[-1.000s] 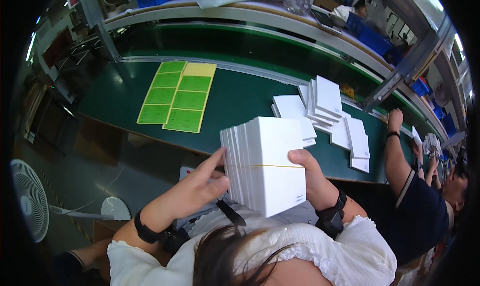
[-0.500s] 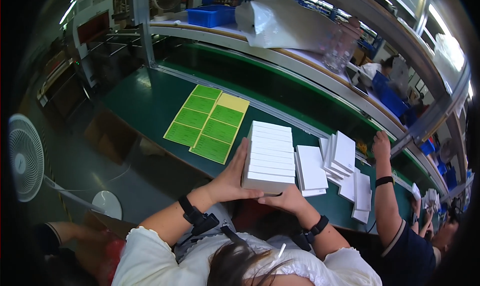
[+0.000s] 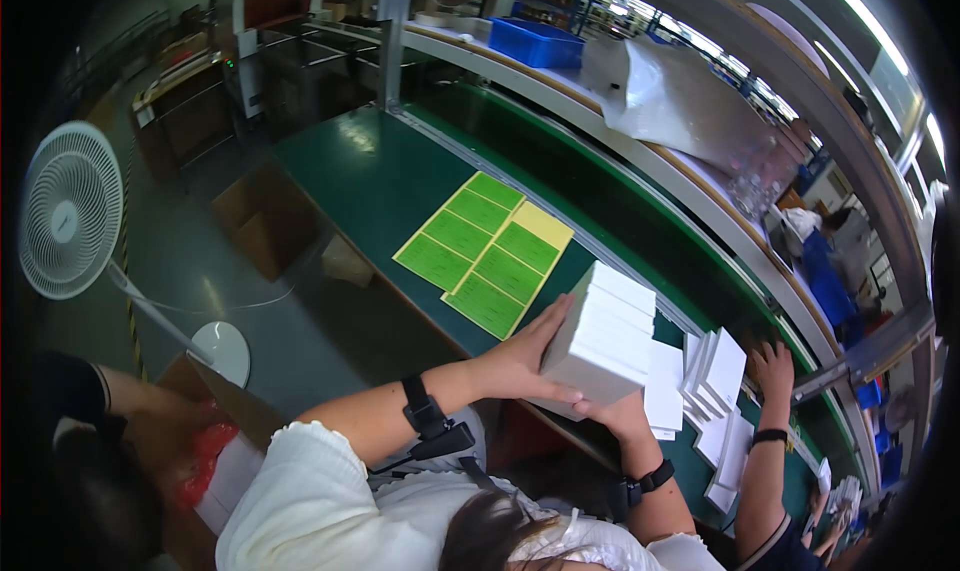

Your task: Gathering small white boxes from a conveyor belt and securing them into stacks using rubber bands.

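Note:
A thick stack of white flat boxes [image 3: 605,336] is gripped between both my hands at the near edge of the green table [image 3: 370,176]. My left hand [image 3: 525,354] presses flat on the stack's left side. Beneath its near end, my right hand [image 3: 612,413] supports it. Just left of the stack lie sheets of green labels [image 3: 470,251], with one yellow sheet [image 3: 543,224] at their far corner. More white boxes [image 3: 700,381] are piled on the table to the right.
Another person's hand [image 3: 772,366] rests on the white boxes at the right. A standing fan [image 3: 70,211] and cardboard boxes [image 3: 265,221] are on the floor to the left. A blue bin [image 3: 545,41] and a clear plastic bag [image 3: 680,96] sit on the far shelf.
The stack has come down from upright in front of me to lying low at the table edge, between my hands. The view has swung left, toward the floor and the fan.

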Action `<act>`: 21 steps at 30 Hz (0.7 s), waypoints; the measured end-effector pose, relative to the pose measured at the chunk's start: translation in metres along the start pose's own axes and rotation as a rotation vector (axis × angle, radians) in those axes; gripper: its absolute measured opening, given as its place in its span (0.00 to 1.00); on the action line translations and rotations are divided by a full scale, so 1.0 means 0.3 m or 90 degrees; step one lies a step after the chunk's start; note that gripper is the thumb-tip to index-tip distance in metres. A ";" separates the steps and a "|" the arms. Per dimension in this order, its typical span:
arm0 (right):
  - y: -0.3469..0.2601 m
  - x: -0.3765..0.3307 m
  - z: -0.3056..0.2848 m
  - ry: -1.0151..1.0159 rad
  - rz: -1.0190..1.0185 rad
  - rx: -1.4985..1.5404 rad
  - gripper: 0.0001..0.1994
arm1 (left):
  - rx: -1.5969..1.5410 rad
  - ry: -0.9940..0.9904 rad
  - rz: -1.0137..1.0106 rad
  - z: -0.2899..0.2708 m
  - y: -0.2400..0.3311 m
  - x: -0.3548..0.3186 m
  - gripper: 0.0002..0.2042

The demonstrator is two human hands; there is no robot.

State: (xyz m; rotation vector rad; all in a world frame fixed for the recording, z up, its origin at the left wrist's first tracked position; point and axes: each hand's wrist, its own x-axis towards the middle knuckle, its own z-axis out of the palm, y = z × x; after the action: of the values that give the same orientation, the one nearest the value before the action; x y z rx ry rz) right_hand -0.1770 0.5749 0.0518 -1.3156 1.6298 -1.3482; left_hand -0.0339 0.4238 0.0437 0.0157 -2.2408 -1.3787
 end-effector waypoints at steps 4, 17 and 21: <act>-0.052 0.009 0.011 0.103 -0.005 0.131 0.43 | -0.063 -0.072 -0.073 -0.063 0.071 0.038 0.51; 0.017 -0.026 -0.128 0.206 0.117 0.524 0.35 | 0.621 -0.061 -0.183 -0.206 -0.156 0.039 0.33; -0.002 0.001 -0.104 0.236 0.165 0.560 0.34 | 0.688 -0.022 -0.298 -0.362 -0.220 0.021 0.33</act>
State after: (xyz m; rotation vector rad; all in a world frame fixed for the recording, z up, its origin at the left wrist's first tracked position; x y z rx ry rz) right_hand -0.2052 0.5843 0.0609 -0.3396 1.1097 -1.8890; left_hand -0.0098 0.2996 0.0300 0.9172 -2.8284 -0.1705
